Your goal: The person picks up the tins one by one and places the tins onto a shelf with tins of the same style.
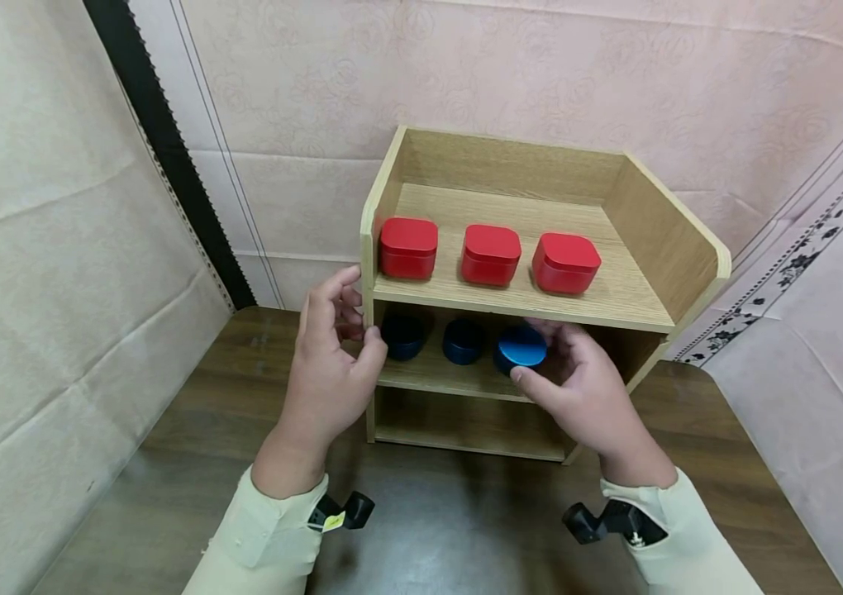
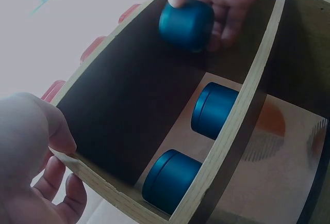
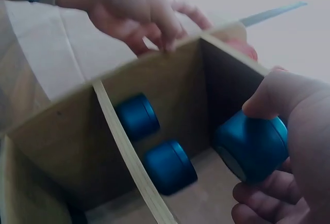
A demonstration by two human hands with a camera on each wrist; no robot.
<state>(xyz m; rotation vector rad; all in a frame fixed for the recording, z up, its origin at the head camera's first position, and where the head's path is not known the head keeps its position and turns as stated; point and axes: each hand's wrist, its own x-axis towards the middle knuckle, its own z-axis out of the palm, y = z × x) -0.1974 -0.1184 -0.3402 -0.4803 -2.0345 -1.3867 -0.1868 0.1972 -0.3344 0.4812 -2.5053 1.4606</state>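
A wooden shelf unit (image 1: 526, 312) stands on the table. My left hand (image 1: 332, 355) holds its left side panel, the thumb at the front edge and the fingers along the outside. In my right hand (image 1: 588, 384) is a blue round tin (image 1: 521, 347), pinched between thumb and fingers at the middle level. In the right wrist view this tin (image 3: 252, 144) is tilted and apart from the shelf board. Two more blue tins, one at the left (image 1: 402, 336) and one beside it (image 1: 463, 341), stand on the middle shelf.
Along the front of the top shelf sit three red square tins: left (image 1: 408, 249), middle (image 1: 491, 256) and right (image 1: 566, 264). A lower shelf (image 1: 466, 420) lies beneath the blue tins. Pale patterned cloth (image 1: 302, 83) hangs behind the unit and on both sides of the wooden table (image 1: 191, 479).
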